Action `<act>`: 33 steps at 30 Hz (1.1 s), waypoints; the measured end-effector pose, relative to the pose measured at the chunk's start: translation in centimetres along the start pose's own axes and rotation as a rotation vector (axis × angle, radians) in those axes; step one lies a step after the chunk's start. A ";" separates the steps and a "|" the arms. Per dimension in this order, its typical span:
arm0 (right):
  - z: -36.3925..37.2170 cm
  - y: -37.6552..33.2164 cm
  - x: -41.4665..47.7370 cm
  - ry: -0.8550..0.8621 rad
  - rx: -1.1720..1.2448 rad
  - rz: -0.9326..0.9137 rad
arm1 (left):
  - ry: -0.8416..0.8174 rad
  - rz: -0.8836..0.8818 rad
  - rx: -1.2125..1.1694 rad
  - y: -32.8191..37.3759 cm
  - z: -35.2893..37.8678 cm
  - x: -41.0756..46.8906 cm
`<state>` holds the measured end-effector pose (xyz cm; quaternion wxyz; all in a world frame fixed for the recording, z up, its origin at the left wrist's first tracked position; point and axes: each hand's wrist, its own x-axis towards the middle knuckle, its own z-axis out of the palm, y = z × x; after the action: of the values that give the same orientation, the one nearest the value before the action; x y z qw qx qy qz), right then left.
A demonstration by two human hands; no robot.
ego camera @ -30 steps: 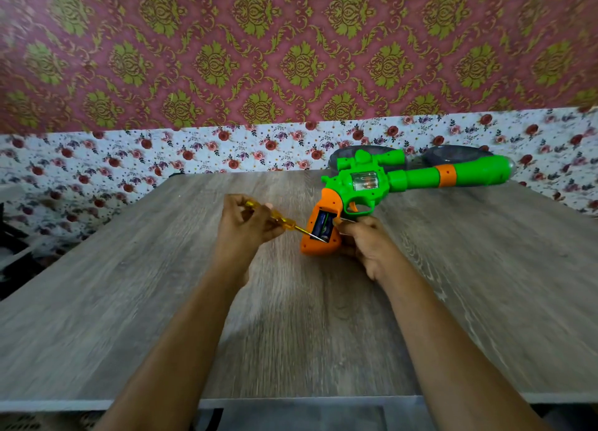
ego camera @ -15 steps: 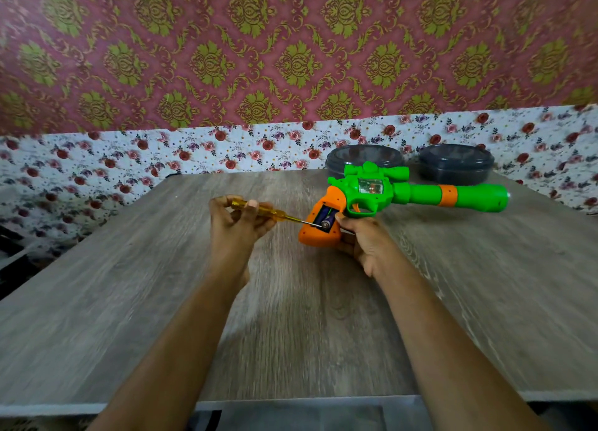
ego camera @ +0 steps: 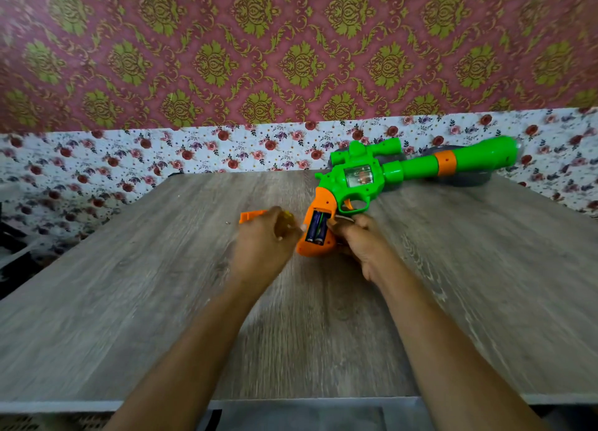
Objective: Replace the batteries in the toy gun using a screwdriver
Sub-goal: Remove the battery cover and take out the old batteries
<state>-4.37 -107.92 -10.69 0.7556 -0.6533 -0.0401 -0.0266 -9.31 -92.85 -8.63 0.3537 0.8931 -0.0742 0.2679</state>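
Evidently the right hand (ego camera: 359, 241) curls its fingers round the orange grip of the toy gun (ego camera: 356, 180), holding it over the worktop (ego camera: 161, 301) so the open compartment shows its batteries (ego camera: 316, 227). Close beside, the left hand (ego camera: 263, 239) grips the screwdriver (ego camera: 285, 222), probably to lever them out

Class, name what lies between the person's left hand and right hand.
In the head view, the toy gun's orange grip lies between the left hand and the right hand, with two batteries exposed in it.
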 end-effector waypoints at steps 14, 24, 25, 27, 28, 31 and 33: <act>0.8 -0.2 -0.3 -0.118 -0.045 -0.118 | 0.007 0.449 0.437 -0.2 0.6 0.1; 0.6 -0.3 -0.1 -0.066 0.059 -0.063 | 0.073 0.513 0.393 -0.1 0.6 0.0; 0.6 -0.3 0.0 -0.066 0.060 -0.061 | 0.078 0.504 0.369 -0.1 0.6 0.0; 0.6 -0.3 0.0 -0.063 0.062 -0.057 | 0.096 0.484 0.333 0.0 0.6 -0.1; 0.6 -0.2 0.1 -0.060 0.065 -0.052 | 0.107 0.475 0.320 0.1 0.6 -0.1; 0.6 0.0 0.1 -0.047 0.064 -0.041 | 0.087 0.432 0.252 0.3 0.7 -0.3; 0.6 0.1 0.1 -0.035 0.046 -0.044 | 0.037 0.371 0.161 0.2 1.0 -0.3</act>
<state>-4.24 -107.32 -10.65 0.7689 -0.6350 -0.0682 -0.0310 -9.19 -93.65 -9.25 0.2269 0.8845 -0.2093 0.3498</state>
